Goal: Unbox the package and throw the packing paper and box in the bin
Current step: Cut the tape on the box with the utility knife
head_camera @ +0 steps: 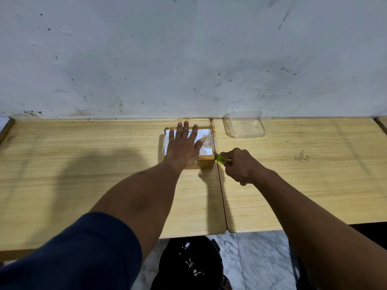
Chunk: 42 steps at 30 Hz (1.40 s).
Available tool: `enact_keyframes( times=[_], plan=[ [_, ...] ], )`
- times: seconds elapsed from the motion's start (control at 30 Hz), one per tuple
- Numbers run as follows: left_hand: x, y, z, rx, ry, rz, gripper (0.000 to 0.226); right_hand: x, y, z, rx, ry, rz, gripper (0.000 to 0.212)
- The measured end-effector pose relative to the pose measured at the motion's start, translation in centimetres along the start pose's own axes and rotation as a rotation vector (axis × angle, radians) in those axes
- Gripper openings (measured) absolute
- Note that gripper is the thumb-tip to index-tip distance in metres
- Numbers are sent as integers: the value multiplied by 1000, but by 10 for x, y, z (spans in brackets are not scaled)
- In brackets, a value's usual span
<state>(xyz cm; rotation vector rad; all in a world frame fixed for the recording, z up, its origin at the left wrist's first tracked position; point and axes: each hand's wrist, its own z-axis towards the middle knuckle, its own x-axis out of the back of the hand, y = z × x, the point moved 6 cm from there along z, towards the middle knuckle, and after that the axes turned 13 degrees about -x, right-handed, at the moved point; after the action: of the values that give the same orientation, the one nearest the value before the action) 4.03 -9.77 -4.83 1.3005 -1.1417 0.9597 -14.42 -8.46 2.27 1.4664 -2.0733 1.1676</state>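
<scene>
A small brown cardboard box [206,159] with a white label and clear tape on top sits at the right edge of the left wooden table, near the wall. My left hand [184,143] lies flat on its lid, fingers spread and straight. My right hand [238,165] grips a yellow-green utility knife [221,158], whose tip meets the box's near right corner. A black bin [188,262] with white scraps inside stands on the floor below the table's front edge.
A clear plastic container [246,124] stands on the right table [314,174] by the wall. A narrow gap separates it from the left table [73,164]. A stained white wall rises behind. Marble floor shows below.
</scene>
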Motion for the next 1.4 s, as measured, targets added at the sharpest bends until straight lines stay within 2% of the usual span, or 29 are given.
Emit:
enact_keyframes(
  times=[0.13, 0.23, 0.33, 0.43, 0.57, 0.67, 0.77, 0.83, 0.97, 1.07, 1.13, 1.2, 1.3, 1.37, 1.4],
  plan=[
    [1, -2, 0, -11, -12, -11, 63, 9, 5, 2, -26, -63, 27, 48],
    [1, -4, -1, -27, -25, -30, 63, 34, 20, 3, -74, -126, 204, 40],
    [2, -6, -7, -78, -25, -22, 70, 53, 35, 7, -84, -91, 345, 37],
    [10, -9, -14, -226, -3, 6, 79, 48, 48, 20, -124, -33, 380, 39],
    [18, -18, -16, -497, -9, 60, 70, 29, 52, 33, -156, -27, 436, 44],
    [12, -24, -17, -533, -3, 24, 64, 16, 51, 39, -157, -35, 433, 46],
    [7, -25, -22, -387, 81, -46, 62, 7, 50, 43, -158, -48, 435, 45],
    [5, -23, -23, -192, 159, -62, 59, 6, 49, 45, -159, -45, 439, 44],
    [4, 0, -18, 174, 209, -175, 53, 6, 46, 48, -155, -44, 454, 42],
    [3, 17, -14, 254, 192, -319, 54, 6, 43, 48, -141, -38, 458, 42],
    [7, 19, -11, 211, 186, -343, 54, 5, 42, 47, -126, -33, 473, 41],
    [14, 13, -7, 110, 172, -255, 53, 6, 41, 45, -100, -20, 511, 40],
    [18, -3, -1, -133, 121, -111, 52, 5, 37, 42, -68, 1, 585, 39],
    [16, -10, -2, -290, 96, -71, 60, 4, 33, 41, -56, -7, 632, 37],
    [13, -12, -2, -313, 100, -69, 66, 2, 30, 40, -53, -12, 645, 37]
  ],
)
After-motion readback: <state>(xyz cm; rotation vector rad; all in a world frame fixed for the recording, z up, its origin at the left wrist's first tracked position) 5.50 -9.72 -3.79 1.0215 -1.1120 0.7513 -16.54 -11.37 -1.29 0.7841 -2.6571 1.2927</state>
